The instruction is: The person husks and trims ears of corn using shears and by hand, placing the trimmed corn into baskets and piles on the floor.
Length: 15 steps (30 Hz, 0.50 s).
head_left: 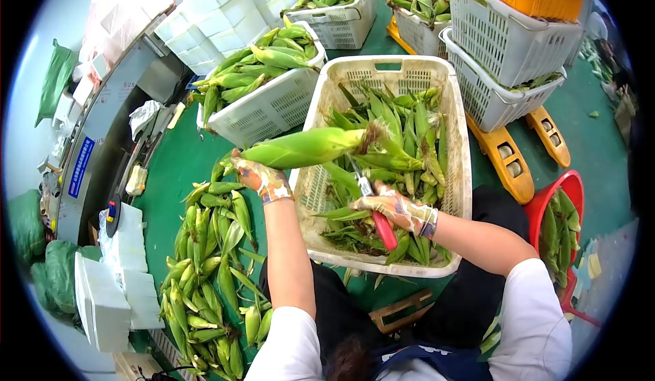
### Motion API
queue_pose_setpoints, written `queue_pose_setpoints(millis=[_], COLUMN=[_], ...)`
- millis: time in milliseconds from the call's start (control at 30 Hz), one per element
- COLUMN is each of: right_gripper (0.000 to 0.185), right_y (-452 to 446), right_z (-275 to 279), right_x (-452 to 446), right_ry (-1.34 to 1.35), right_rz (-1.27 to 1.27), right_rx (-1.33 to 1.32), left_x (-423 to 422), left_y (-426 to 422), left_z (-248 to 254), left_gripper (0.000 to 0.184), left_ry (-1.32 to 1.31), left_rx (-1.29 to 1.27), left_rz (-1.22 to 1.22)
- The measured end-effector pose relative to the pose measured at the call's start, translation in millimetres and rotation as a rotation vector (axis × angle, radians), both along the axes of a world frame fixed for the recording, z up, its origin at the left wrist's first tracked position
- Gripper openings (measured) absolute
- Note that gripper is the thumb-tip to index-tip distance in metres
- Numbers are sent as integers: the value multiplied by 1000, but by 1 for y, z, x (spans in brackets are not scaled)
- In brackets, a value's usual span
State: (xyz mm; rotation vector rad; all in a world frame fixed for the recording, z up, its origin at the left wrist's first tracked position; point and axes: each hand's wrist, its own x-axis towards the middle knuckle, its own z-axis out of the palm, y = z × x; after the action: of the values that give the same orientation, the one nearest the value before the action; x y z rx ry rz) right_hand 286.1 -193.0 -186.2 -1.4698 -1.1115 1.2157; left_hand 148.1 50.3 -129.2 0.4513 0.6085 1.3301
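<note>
My left hand (260,178), in a patterned glove, is closed around the stem end of a green ear of corn (300,148) in its husk. The ear lies almost level above the near left part of a white plastic crate (464,176), its silk end pointing right. My gloved right hand (399,208) grips red-handled pruning shears (385,231), their metal end just below the ear's tip. Loose green husks and leaves (389,115) fill much of the crate, which stands between my legs.
A pile of husked-on corn ears (201,279) covers the floor at left. Behind it stands a crate of corn (263,108). Stacked crates (512,40) rest on a yellow pallet jack (501,156) at right, near a red bucket (539,210). White foam boxes (102,299) line the left.
</note>
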Motion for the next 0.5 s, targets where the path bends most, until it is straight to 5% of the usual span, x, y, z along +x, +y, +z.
queue_pose_setpoints(millis=[67, 200, 300, 367, 433, 500], right_gripper=[78, 108, 99, 62, 72, 85], right_y=[3, 1, 4, 7, 1, 2], right_z=[19, 5, 26, 27, 22, 15], right_x=[-29, -24, -25, -24, -29, -30], right_ry=[119, 146, 90, -152, 82, -254], right_rz=[-267, -59, -239, -332, -312, -291], right_rx=[-200, -189, -187, -277, -89, -263], left_x=[-2, 2, 3, -3, -3, -2], left_y=[5, -10, -16, -6, -1, -3], left_z=[-4, 4, 6, -8, -18, -21], left_gripper=[49, 46, 50, 51, 52, 48], left_ry=[18, 32, 102, 75, 37, 100], left_rx=[-12, -12, -77, -87, -97, -108], left_rz=[30, 181, 233, 202, 170, 206])
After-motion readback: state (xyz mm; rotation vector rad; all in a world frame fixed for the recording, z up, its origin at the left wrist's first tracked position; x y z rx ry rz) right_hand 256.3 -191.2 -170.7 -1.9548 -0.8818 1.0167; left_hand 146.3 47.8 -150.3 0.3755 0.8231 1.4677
